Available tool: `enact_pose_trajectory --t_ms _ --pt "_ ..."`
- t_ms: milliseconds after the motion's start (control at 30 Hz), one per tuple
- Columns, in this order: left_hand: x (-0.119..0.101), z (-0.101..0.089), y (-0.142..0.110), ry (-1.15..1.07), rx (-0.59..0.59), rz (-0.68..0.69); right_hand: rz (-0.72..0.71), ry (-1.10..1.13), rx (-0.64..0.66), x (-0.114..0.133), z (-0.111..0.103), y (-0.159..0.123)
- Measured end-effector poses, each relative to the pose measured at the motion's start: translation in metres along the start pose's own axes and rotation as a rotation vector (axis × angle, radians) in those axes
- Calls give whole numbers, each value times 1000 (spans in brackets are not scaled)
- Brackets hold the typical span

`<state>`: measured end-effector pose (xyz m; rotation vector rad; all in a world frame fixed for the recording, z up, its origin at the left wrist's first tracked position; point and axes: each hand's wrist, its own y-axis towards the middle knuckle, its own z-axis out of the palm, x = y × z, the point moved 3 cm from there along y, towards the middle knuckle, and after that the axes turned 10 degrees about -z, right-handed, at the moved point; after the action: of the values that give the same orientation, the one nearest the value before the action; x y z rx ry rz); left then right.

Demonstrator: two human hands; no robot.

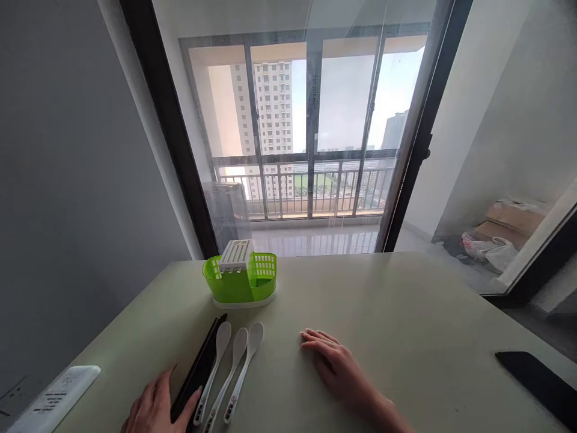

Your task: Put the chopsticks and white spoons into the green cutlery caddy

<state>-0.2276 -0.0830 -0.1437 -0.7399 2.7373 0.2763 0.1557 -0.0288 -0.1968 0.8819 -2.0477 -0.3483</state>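
My left hand [155, 409] rests at the near edge of the pale table [406, 313], its thumb and fingers closed around the near end of a bundle of black chopsticks [202, 361]. Three white spoons [234, 367] lie side by side just right of the chopsticks, bowls pointing away from me. My right hand [333, 361] lies flat on the table with fingers stretched out, holding nothing, a little right of the spoons. A green cutlery holder [241, 279] with a white slotted lid and white base stands beyond the spoons.
A white remote control [54, 400] lies at the table's near left edge. A black phone [536, 385] lies at the near right. Past the table are a large glass door, a balcony railing, and boxes and bags on the floor at right.
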Motion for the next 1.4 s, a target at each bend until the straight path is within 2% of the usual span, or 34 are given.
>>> enact_pose_trajectory --t_ms 233,433,800,1100,1267,1400 --pt "-13 -3 7 55 43 30 12 10 -16 2 0 0" --pt "-11 -2 12 114 72 54 6 19 -28 1 0 0" --pt "-4 -25 45 222 188 32 9 30 -27 2 -1 1" --pt "-32 -49 44 390 231 52 29 23 -20 2 0 0" --pt "-40 -52 45 469 244 69 29 24 -2 1 0 0" --pt "-37 -49 47 471 245 102 29 8 5 2 0 1"
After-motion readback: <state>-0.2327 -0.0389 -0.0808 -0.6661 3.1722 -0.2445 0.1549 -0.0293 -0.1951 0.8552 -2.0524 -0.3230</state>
